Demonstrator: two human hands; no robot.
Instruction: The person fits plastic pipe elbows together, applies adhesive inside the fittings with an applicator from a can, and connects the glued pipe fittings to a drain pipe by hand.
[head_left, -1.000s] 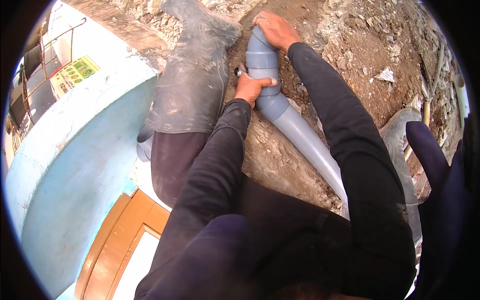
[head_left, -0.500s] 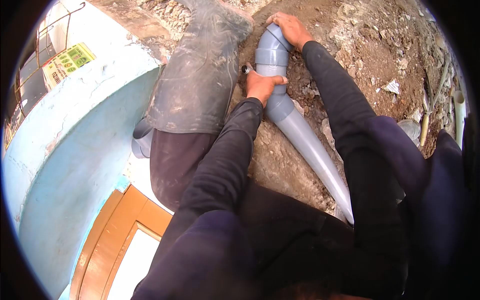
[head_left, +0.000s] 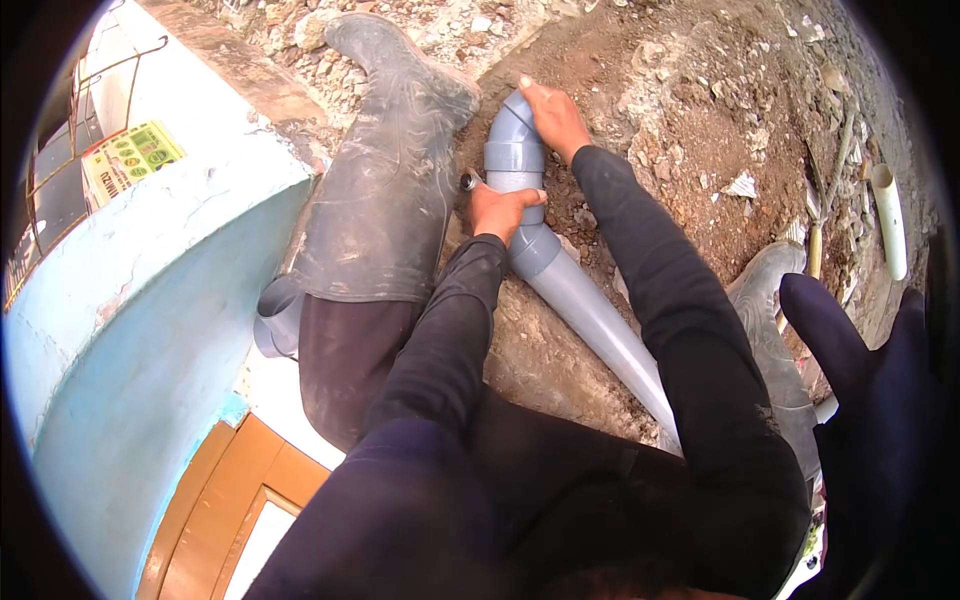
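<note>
A long grey pipe (head_left: 605,325) with bent fittings at its far end lies on the dirt between my legs. My left hand (head_left: 502,210) is wrapped round the pipe between two fittings, its thumb across the top. A small dark round-ended object (head_left: 468,182) pokes out beside that hand; most of it is hidden. Over the upper elbow fitting (head_left: 515,128) my right hand (head_left: 555,118) is curled, fingers on its top end.
Rubber boots cover my legs, the left one (head_left: 385,180) close beside the pipe. A blue-white curved wall (head_left: 170,270) stands at left, with a grey pipe piece (head_left: 280,318) by it. A pale pipe (head_left: 888,222) lies in the rubble at right.
The view has shifted, so the pipe and hands appear lower in the frame. Both hands keep their hold on the pipe and fitting.
</note>
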